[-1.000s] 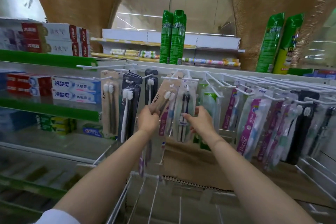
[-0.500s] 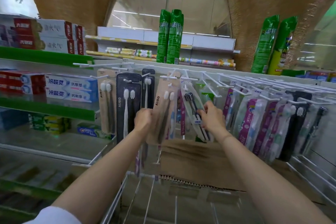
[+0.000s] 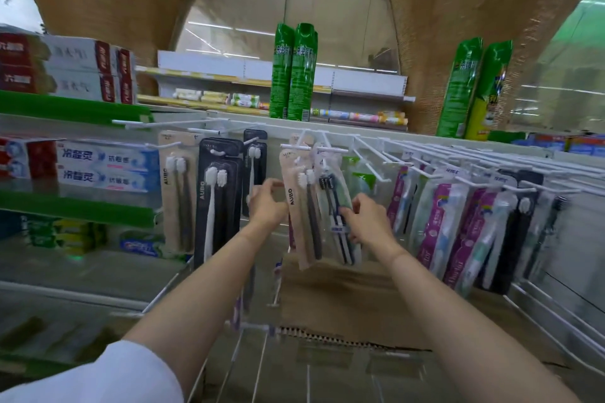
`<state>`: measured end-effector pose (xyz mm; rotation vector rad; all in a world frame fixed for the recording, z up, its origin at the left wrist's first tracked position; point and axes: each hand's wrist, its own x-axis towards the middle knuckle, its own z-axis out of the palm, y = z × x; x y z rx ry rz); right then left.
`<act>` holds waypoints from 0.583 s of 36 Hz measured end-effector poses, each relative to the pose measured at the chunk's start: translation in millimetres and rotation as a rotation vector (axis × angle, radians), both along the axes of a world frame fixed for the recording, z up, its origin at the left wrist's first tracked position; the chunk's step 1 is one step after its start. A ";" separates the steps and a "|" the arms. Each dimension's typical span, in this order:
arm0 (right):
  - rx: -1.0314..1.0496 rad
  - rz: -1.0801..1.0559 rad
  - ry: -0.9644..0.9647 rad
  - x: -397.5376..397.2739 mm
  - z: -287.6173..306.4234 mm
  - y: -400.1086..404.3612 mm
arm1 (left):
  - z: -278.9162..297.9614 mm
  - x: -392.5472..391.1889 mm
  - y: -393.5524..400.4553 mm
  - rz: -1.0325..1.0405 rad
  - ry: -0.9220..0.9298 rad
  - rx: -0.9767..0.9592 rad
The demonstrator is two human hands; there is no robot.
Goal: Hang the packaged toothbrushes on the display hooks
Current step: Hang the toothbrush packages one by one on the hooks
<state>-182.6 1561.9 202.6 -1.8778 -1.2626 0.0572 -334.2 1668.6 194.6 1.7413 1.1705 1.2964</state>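
White wire display hooks (image 3: 366, 154) line a shop rack, hung with carded toothbrushes. Left hand (image 3: 266, 204) pinches the beige AUBO pack (image 3: 302, 206) hanging there; right hand (image 3: 370, 222) grasps the clear dark-brush pack (image 3: 337, 206) beside it.

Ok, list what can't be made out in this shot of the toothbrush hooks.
- Head view: whether the clear toothbrush pack is seated on its hook; its top is hidden behind the beige AUBO pack.
- What the right hand fingertips do behind that clear pack.
- Whether the left hand pinches the beige pack's edge: blurred.
- Toothpaste boxes, upper left: print smeared by motion blur.
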 end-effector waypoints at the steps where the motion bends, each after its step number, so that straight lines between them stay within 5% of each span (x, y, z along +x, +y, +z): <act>1: -0.006 0.004 0.005 -1.1 -0.5 0.3 | 0.2 -2.5 2.3 -0.019 -0.039 -0.010; 4: -0.009 0.015 0.004 -5.5 -0.8 -0.5 | 0.9 -6.3 6.0 -0.146 -0.149 -0.106; 21: -0.003 0.116 0.045 -9.6 -3.6 3.7 | -11.0 -5.1 -2.7 -0.377 -0.150 -0.144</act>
